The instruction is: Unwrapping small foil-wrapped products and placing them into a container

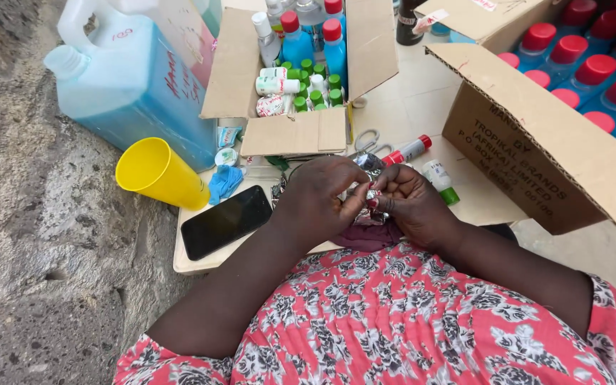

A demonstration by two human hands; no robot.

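We hold both hands together just above the lap, at the near edge of the board. Our left hand (pixel 319 199) and right hand (pixel 409 203) are both curled, fingertips pinched on a small crinkled piece of silvery foil (pixel 370 194) between them; what the foil wraps we cannot tell, since the fingers hide most of it.

As for progress, we judge the work to be midway: two small bottles, one red-capped (pixel 408 150) and one green-capped (pixel 440 181), lie loose beside our right hand, while the open cardboard box (pixel 290 132) beyond is already packed with many small green-capped bottles and taller blue ones with red caps. More remains to handle.

Metal scissors (pixel 366 140) lie just behind the hands. To the left lie a glossy black phone (pixel 226 222), a crumpled blue scrap (pixel 224 182) and a smooth yellow plastic cup (pixel 160 173) on its side, near a large translucent jug (pixel 130 85) of pale blue liquid. A second corrugated carton (pixel 536 142) stands at right, beside rough stone ground.
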